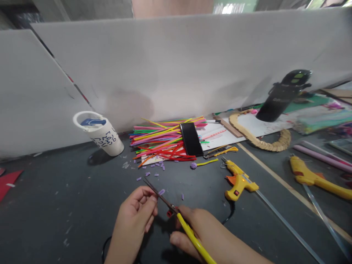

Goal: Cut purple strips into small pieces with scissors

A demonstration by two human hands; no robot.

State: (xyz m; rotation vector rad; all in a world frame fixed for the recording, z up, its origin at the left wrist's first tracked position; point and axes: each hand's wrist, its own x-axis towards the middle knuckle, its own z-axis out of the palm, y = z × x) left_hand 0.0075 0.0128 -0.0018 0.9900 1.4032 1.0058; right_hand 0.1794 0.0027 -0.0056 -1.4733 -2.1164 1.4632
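My left hand (139,212) is closed in a pinch at the lower middle. A small purple strip (161,191) shows at its fingertips, against the blades of the scissors. Yellow-handled scissors (189,234) are in my right hand (199,227), their narrow dark blades pointing up and left past my left thumb. The blades look nearly closed. A small red part (169,212) shows by the pivot; what it belongs to is unclear. Cut purple bits (156,175) lie scattered beyond my hands. Near them is a purple bud on a yellow-green stem (206,162).
A black phone (191,139) rests on colourful pipe cleaners (159,135). Two yellow glue guns (240,181) (308,172) with clear sticks lie right. A white cup (104,137), a braided tan band (264,146) and a black bottle (280,99) stand or lie near the white partition (165,66).
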